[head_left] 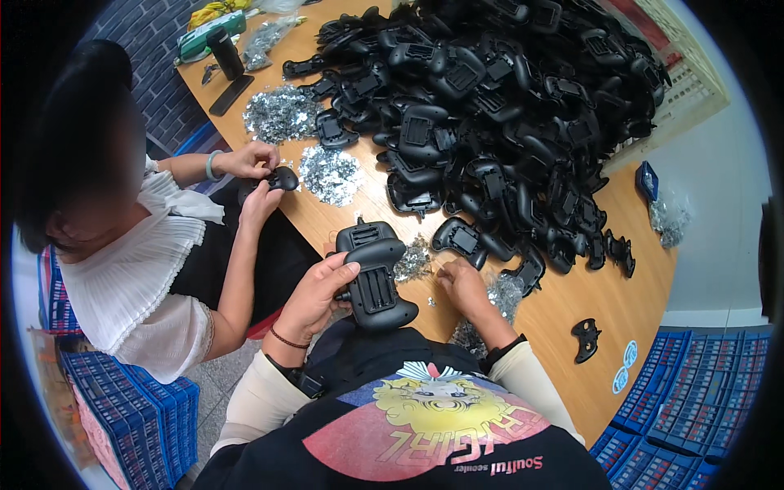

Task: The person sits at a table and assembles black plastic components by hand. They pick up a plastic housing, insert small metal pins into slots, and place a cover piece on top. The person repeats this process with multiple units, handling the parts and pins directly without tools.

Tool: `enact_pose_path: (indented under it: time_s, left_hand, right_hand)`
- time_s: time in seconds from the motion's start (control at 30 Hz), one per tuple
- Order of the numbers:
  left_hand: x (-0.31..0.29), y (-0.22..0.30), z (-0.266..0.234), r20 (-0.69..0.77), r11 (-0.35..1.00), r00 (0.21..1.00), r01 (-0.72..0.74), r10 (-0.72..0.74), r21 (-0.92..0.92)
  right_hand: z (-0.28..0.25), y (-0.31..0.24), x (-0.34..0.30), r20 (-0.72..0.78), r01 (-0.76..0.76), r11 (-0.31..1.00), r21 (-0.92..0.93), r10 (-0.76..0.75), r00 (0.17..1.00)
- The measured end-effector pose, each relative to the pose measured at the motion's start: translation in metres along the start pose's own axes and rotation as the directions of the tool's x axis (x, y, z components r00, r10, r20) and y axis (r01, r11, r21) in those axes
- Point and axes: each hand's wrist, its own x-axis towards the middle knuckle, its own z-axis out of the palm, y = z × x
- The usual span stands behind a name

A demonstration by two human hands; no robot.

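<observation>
My left hand (317, 296) grips a black game controller (376, 287), its open battery compartment facing up and its grips to the right. Partly behind it, another black controller (363, 234) lies at the table's near edge. My right hand (462, 287) is on the table beside a small heap of shiny metal pieces (413, 260), thumb and fingertips pressed together. Whatever is between those fingertips is too small to make out. Just beyond that hand sits a black controller (459, 238) from the edge of the big pile.
A large pile of black controllers (490, 106) covers the table's far side. Left of it lie two heaps of silvery metal pieces (329, 175). A co-worker's hands (260, 175) hold another controller. Blue crates (702, 392) stand at the right, a single black part (585, 340) nearby.
</observation>
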Motion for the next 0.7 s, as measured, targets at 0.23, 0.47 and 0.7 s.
enact_pose_path:
  time_s: [0.23, 0.47, 0.7]
  left_hand:
    - [0.005, -0.004, -0.002, 0.014, 1.000, 1.000, 0.015, -0.015, 0.006]
    - [0.004, -0.002, 0.002, -0.005, 0.998, 1.000, 0.015, -0.015, 0.054]
    - [-0.001, 0.001, 0.002, 0.063, 1.000, 0.998, -0.024, 0.024, -0.002]
  right_hand:
    - [0.007, -0.011, -0.019, 0.275, -0.094, 0.993, -0.069, 0.109, 0.955]
    - [0.016, -0.006, -0.021, 0.244, -0.041, 0.993, -0.112, 0.067, 0.967]
    - [0.009, -0.012, -0.023, 0.188, -0.208, 0.974, 0.089, 0.188, 0.964]
